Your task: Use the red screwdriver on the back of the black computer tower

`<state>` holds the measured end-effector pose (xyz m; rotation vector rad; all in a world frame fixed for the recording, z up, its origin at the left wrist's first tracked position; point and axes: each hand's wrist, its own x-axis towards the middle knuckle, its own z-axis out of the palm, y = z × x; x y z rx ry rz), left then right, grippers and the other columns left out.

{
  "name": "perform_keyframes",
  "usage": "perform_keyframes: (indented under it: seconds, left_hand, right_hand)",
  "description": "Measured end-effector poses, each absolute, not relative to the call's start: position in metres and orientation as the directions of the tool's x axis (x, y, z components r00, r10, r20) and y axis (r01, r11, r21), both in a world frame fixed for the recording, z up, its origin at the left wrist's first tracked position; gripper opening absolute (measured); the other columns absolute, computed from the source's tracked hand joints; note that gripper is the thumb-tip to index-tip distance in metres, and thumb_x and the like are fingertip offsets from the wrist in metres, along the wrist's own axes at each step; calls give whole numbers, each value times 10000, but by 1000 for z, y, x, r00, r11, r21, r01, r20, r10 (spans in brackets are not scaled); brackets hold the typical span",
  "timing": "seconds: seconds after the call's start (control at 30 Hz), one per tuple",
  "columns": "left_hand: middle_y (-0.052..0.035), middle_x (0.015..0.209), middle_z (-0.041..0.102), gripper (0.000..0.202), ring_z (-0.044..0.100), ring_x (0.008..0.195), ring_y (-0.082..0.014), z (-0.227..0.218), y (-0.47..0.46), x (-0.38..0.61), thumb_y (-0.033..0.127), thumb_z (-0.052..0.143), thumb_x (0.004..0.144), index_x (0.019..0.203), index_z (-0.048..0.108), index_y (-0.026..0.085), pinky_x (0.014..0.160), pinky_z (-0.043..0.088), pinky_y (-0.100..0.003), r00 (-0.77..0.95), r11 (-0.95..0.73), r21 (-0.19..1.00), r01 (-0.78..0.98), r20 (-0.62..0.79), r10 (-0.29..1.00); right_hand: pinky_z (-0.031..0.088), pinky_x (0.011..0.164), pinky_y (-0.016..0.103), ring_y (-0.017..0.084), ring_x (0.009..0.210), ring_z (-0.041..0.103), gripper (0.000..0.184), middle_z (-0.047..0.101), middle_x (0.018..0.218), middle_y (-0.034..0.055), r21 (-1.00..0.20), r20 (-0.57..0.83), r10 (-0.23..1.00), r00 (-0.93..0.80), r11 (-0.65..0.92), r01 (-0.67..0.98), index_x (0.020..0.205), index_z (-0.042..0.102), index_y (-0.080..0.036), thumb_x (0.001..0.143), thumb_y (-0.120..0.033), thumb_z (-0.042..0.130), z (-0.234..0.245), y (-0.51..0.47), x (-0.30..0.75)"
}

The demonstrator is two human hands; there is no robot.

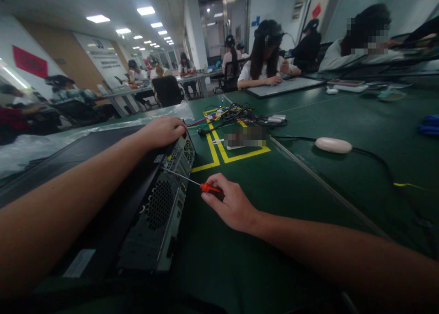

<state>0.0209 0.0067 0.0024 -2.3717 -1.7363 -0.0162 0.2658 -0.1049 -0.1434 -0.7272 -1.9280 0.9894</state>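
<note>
A black computer case [113,167] lies on its side at the left, its metal back panel [161,204] with vents and ports turned toward the right. Over the far corner of the case, my left hand [164,132] is closed, fingers curled round its edge. A small red spot shows beneath those fingers, too small to make out. My right hand [233,204] grips the red and black handle of a screwdriver [211,190]. The thin shaft points left, and its tip meets the back panel near the upper edge; a screw there is too small to see.
Beyond the case, a tangle of cables [236,115] lies by yellow tape [245,155] on the green table [291,195]. A white oval device [333,145] sits on a black cable. Clear plastic sheeting [17,156] borders the case. Other people work at tables behind.
</note>
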Motion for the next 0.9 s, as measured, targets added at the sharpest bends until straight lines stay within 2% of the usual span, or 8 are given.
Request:
perform_keyframes:
  seconds: [0.17, 0.37, 0.53, 0.8, 0.9]
  left_hand:
    - [-95, 1289, 774, 577, 698, 1191, -297, 2, 7, 20, 405, 298, 938, 1138, 801, 205, 1093, 510, -405, 313, -293, -150, 944, 134, 940]
    - [-92, 1308, 769, 591, 697, 1194, -290, 2, 6, 21, 413, 291, 938, 1151, 798, 198, 1094, 509, -385, 309, -290, -145, 946, 133, 942]
    - [-107, 1301, 768, 582, 695, 1193, -306, 3, 7, 21, 405, 292, 938, 1144, 792, 189, 1099, 510, -422, 315, -296, -145, 944, 129, 940]
    - [-85, 1301, 767, 583, 688, 1216, -291, 2, 8, 20, 410, 293, 937, 1145, 800, 210, 1116, 495, -390, 311, -292, -148, 945, 132, 941]
    - [-85, 1297, 766, 575, 685, 1219, -298, 2, 8, 20, 399, 291, 936, 1129, 800, 215, 1117, 493, -404, 315, -296, -149, 944, 131, 940]
  right_hand:
    - [480, 742, 327, 185, 805, 651, 112, 688, 909, 2, -851, 404, 772, -491, 513, 107, 1058, 599, -229, 1004, -312, 651, -142, -106, 266]
    - [476, 729, 316, 183, 792, 645, 108, 680, 879, -1, -860, 394, 769, -504, 501, 93, 1049, 611, -223, 1013, -322, 634, -141, -107, 265]
    - [459, 732, 307, 177, 776, 623, 132, 664, 862, 1, -840, 419, 755, -505, 533, 100, 1020, 644, -211, 1040, -335, 602, -141, -106, 265]
    - [465, 766, 325, 187, 811, 624, 196, 678, 891, 19, -803, 453, 723, -522, 585, 112, 1005, 666, -203, 1073, -338, 542, -142, -104, 265]
    - [479, 767, 329, 186, 802, 635, 155, 688, 897, 15, -834, 423, 742, -520, 544, 97, 1067, 646, -209, 1045, -353, 595, -142, -105, 265]
